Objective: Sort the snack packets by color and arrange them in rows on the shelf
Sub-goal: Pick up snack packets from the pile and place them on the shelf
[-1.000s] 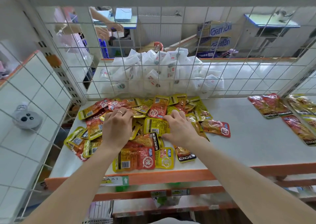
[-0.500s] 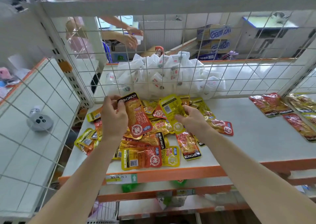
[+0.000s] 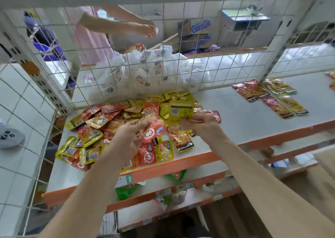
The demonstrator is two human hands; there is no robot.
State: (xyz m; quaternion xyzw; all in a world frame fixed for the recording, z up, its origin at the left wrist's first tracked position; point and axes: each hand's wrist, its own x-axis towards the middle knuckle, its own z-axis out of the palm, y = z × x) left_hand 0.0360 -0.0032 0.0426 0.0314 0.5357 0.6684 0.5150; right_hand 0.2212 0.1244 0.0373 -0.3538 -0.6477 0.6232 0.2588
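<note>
Over shelf (image 3: pixel 244 121): red packet (image 3: pixel 154 129) pinched in left hand (image 3: pixel 126 139), yellow packet (image 3: pixel 181 110) in right hand (image 3: pixel 201 125), both lower than before.

I see a red packet (image 3: pixel 154 129) and a yellow packet (image 3: pixel 181 109) held above the shelf's (image 3: pixel 244 125) nine-o'clock heap (image 3: pixel 94 121); sorted rows (image 3: pixel 268 96) lie at two.

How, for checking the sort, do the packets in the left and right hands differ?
The red packet in the left hand shows a round white emblem; the yellow packet in the right hand shows a code patch. The red packet sits lower in view than the yellow packet. Both are gripped above the pile.
</note>
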